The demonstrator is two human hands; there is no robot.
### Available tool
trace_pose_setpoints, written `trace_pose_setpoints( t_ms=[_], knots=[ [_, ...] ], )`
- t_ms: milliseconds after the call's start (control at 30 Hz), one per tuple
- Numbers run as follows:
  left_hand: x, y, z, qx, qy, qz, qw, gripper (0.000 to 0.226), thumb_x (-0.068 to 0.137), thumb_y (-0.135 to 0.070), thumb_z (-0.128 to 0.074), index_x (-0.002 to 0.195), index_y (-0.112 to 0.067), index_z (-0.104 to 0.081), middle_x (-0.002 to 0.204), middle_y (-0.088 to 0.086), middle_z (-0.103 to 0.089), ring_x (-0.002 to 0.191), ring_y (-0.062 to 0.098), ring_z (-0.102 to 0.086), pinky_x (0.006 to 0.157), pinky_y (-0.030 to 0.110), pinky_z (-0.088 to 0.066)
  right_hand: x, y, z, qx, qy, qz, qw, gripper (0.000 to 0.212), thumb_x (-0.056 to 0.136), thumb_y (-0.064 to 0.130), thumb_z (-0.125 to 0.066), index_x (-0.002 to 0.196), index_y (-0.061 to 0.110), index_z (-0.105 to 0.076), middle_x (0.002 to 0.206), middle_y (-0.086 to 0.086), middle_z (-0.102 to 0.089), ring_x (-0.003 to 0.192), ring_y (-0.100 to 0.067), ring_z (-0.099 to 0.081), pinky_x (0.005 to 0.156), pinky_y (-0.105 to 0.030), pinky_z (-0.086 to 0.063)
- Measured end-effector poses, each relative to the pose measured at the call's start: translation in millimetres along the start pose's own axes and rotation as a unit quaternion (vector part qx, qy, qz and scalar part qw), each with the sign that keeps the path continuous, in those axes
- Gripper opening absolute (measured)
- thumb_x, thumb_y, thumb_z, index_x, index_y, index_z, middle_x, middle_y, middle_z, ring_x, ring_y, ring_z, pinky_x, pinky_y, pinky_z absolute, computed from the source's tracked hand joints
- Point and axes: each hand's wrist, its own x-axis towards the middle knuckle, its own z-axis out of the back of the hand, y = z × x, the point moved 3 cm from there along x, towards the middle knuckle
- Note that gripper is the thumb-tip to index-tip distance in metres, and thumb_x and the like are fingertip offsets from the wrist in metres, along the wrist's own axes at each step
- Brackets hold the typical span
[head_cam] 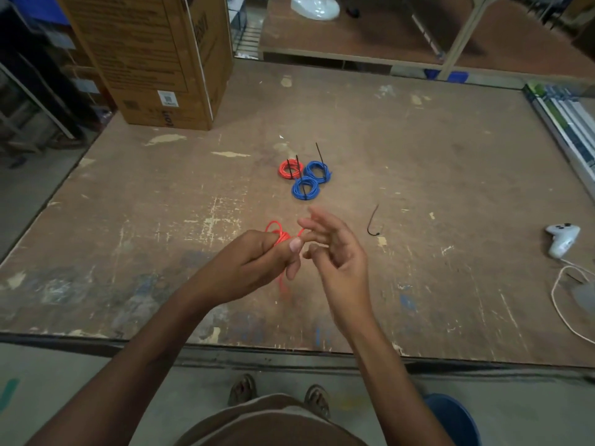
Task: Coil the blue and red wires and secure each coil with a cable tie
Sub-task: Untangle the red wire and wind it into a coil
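Left hand (257, 262), head view: fingers and thumb are curled around a loose bundle of red wire (279, 235), held above the workbench (135, 239) near the middle of its near edge. One loop of the wire rises beyond the knuckles; a blurred strand hangs below the hand. Right hand (335, 249) is just beside the left, fingers spread and loosely bent, gripping nothing; whether a fingertip touches the wire cannot be told.

Toward the centre of the workbench lie three finished coils, touching one another: a red coil (289, 169), a blue coil (317, 171) to its right, and a second blue coil (305, 188) nearest the hands. Each carries a black tie with its tail standing up.

A loose black cable tie (373, 222) lies curved on the surface, right of the hands and apart from them. A cardboard box (151, 59) stands at the far left corner. A white controller (561, 238) with a pale cord rests at the right edge.
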Motion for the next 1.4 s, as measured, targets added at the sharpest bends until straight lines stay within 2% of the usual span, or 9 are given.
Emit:
trace_pose_setpoints(
  t_ms=[167, 333, 433, 600, 800, 933, 1133, 1267, 1400],
  knots=[
    [3, -11, 14, -0.023, 0.069, 0.015, 0.997, 0.05, 0.112, -0.035, -0.045, 0.073, -0.015, -0.067, 0.044, -0.002, -0.041, 0.041, 0.012, -0.034, 0.051, 0.026, -0.035, -8, 16, -4, -0.37, -0.04, 0.243, 0.896, 0.023, 0.106, 0.018, -0.066, 0.127, 0.021, -0.076, 0.119, 0.009, -0.073, 0.113, -0.021, -0.064, 0.097, -0.042, -0.049],
    [5, -19, 27, -0.05, 0.054, 0.003, 0.997, 0.05, 0.113, -0.033, -0.043, 0.073, -0.013, -0.064, 0.043, 0.009, -0.039, 0.041, 0.022, -0.032, 0.051, 0.032, -0.032, -6, 11, -11, -0.391, -0.063, 0.293, 0.87, 0.025, 0.112, 0.022, -0.055, 0.114, 0.008, -0.076, 0.105, -0.001, -0.076, 0.101, -0.022, -0.067, 0.094, -0.031, -0.051],
    [12, -13, 27, -0.063, 0.033, 0.008, 0.997, 0.051, 0.113, -0.033, -0.043, 0.074, -0.006, -0.062, 0.042, 0.008, -0.037, 0.04, 0.021, -0.029, 0.05, 0.037, -0.03, -1, 5, -19, -0.348, -0.042, 0.205, 0.914, 0.019, 0.111, 0.018, -0.053, 0.113, 0.009, -0.069, 0.1, 0.0, -0.075, 0.089, -0.012, -0.069, 0.082, -0.019, -0.052],
    [13, 3, 32, -0.131, -0.033, 0.033, 0.99, 0.051, 0.112, -0.033, -0.042, 0.068, -0.014, -0.058, 0.042, 0.004, -0.031, 0.04, 0.018, -0.022, 0.043, 0.028, -0.024, 13, -6, -8, -0.087, 0.116, -0.012, 0.989, 0.012, 0.103, 0.008, -0.069, 0.113, 0.013, -0.072, 0.115, -0.006, -0.073, 0.091, -0.024, -0.08, 0.088, -0.048, -0.064],
    [11, 5, 37, -0.227, -0.055, 0.013, 0.972, 0.055, 0.112, -0.027, -0.037, 0.06, -0.023, -0.053, 0.04, 0.006, -0.02, 0.044, 0.023, -0.015, 0.045, 0.047, -0.012, 15, -8, 11, 0.192, 0.18, -0.241, 0.934, 0.032, 0.099, -0.01, -0.06, 0.13, -0.003, -0.067, 0.129, -0.021, -0.074, 0.121, -0.027, -0.074, 0.084, -0.029, -0.064],
    [15, 0, 40, -0.209, -0.024, 0.007, 0.978, 0.061, 0.115, -0.022, -0.033, 0.057, -0.024, -0.055, 0.043, 0.006, -0.025, 0.043, 0.026, -0.019, 0.045, 0.047, -0.012, 11, -28, 6, 0.271, 0.085, -0.369, 0.885, 0.033, 0.098, -0.009, -0.058, 0.107, 0.007, -0.084, 0.121, -0.016, -0.076, 0.062, -0.004, -0.062, 0.047, -0.013, -0.044],
    [25, 2, 36, -0.225, -0.081, 0.009, 0.971, 0.051, 0.115, -0.027, -0.037, 0.067, -0.018, -0.053, 0.039, 0.005, -0.024, 0.042, 0.023, -0.013, 0.049, 0.043, -0.009, -2, -12, -19, -0.102, 0.174, -0.099, 0.974, 0.039, 0.109, 0.001, -0.046, 0.114, 0.023, -0.077, 0.099, 0.003, -0.07, 0.071, -0.004, -0.053, 0.067, -0.023, -0.04],
    [32, 19, 42, -0.201, -0.14, 0.05, 0.968, 0.051, 0.114, -0.036, -0.043, 0.071, -0.008, -0.05, 0.038, 0.002, -0.027, 0.037, 0.018, -0.017, 0.044, 0.034, -0.016, -11, -5, -27, -0.337, 0.189, 0.025, 0.922, 0.031, 0.107, 0.009, -0.049, 0.12, 0.033, -0.065, 0.102, 0.017, -0.071, 0.105, 0.001, -0.065, 0.102, -0.041, -0.045],
    [27, 28, 40, -0.149, -0.109, 0.085, 0.979, 0.051, 0.114, -0.035, -0.045, 0.071, -0.011, -0.057, 0.04, 0.003, -0.032, 0.037, 0.015, -0.02, 0.045, 0.032, -0.016, -5, -5, -20, -0.279, 0.142, -0.03, 0.949, 0.012, 0.106, 0.038, -0.064, 0.103, 0.027, -0.068, 0.103, 0.015, -0.074, 0.1, -0.001, -0.068, 0.097, -0.036, -0.05]
  ],
)
